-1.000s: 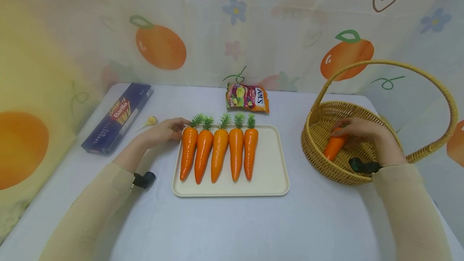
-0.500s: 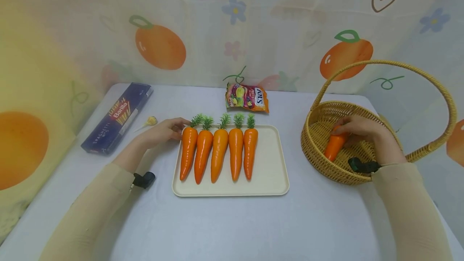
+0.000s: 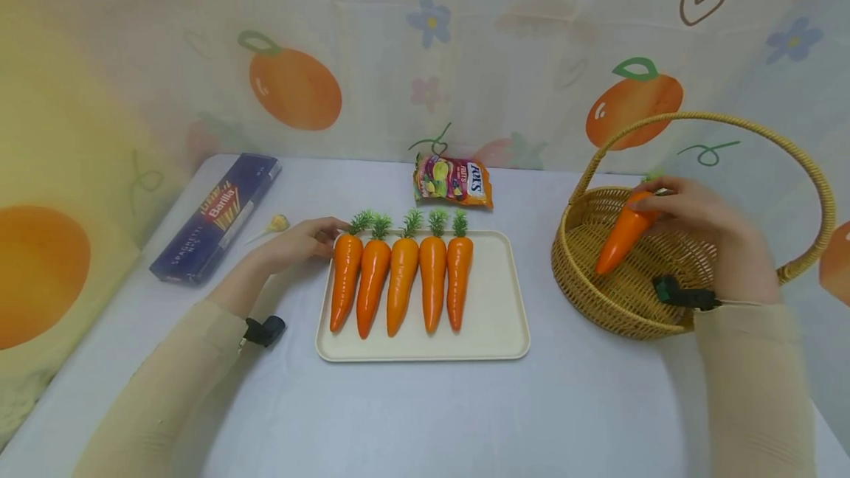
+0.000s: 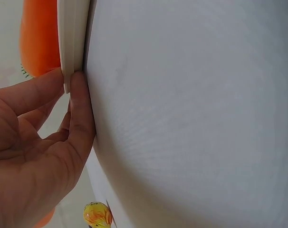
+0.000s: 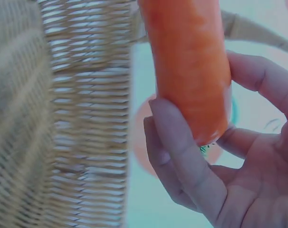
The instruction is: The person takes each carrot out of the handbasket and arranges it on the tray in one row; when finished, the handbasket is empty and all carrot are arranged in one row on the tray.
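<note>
My right hand (image 3: 693, 212) grips a carrot (image 3: 624, 233) near its thick top end, tip slanting down over the wicker basket (image 3: 564, 264). Close up in the right wrist view, fingers and thumb wrap the orange body (image 5: 189, 61); its green top is mostly hidden behind the hand. My left hand (image 3: 299, 243) pinches the upper left corner of the cream tray (image 3: 494, 301). The left wrist view has the tray rim (image 4: 72, 42) between fingers above and below it. Several carrots with green tops, such as the middle carrot (image 3: 402, 282), lie side by side on the tray.
A blue spaghetti box (image 3: 215, 216) lies at the back left, with a yellow lollipop (image 3: 277, 222) beside it. Behind the tray rests a candy bag (image 3: 454, 180). The basket's tall handle (image 3: 724, 118) arches over the right side, close to my right wrist.
My right hand has lifted the carrot up from the bottom of the basket and moved slightly right and away. My left hand stays at the tray corner.
</note>
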The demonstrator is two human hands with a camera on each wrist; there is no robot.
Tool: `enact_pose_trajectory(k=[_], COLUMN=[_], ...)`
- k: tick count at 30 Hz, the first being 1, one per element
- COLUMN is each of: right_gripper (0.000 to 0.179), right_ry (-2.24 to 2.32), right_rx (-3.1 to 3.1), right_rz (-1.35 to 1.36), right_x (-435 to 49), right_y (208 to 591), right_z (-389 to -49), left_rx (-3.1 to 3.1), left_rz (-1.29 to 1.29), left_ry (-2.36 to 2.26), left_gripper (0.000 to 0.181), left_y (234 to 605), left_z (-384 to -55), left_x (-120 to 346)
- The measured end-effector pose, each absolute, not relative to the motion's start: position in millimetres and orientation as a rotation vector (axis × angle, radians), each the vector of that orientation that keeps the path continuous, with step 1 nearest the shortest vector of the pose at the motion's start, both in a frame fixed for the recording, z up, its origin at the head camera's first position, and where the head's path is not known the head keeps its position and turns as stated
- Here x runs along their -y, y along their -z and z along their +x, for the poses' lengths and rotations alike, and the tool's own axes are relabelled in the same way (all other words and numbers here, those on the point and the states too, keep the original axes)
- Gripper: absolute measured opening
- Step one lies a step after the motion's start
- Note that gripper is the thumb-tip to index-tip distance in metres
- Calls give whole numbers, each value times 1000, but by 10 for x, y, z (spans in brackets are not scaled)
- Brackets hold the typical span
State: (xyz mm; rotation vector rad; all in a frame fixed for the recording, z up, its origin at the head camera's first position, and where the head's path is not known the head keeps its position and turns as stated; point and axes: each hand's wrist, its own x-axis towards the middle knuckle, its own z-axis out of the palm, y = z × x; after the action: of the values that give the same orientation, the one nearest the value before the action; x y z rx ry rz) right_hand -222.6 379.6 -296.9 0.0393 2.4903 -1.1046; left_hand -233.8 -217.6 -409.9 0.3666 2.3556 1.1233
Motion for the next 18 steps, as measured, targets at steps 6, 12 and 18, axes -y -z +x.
enact_pose_trajectory(k=[6,12,18], right_gripper=[55,51,50], right_ry=[1144,1067,1038], right_rx=[-2548,-2627,-2633], right_rz=[-33,-147,-181], right_x=[-3650,-3415,-3152], right_y=[2723,2607,2589], right_z=[-2110,-2023,-1990], left_rx=[-2354,-2355,-2346], left_rz=[355,364,347], left_ry=[-1127,-1126,-1135], left_gripper=[55,55,56], left_y=[4095,4100,4108], left_z=[-2340,-2345,-2343], left_x=[2176,2173,2176])
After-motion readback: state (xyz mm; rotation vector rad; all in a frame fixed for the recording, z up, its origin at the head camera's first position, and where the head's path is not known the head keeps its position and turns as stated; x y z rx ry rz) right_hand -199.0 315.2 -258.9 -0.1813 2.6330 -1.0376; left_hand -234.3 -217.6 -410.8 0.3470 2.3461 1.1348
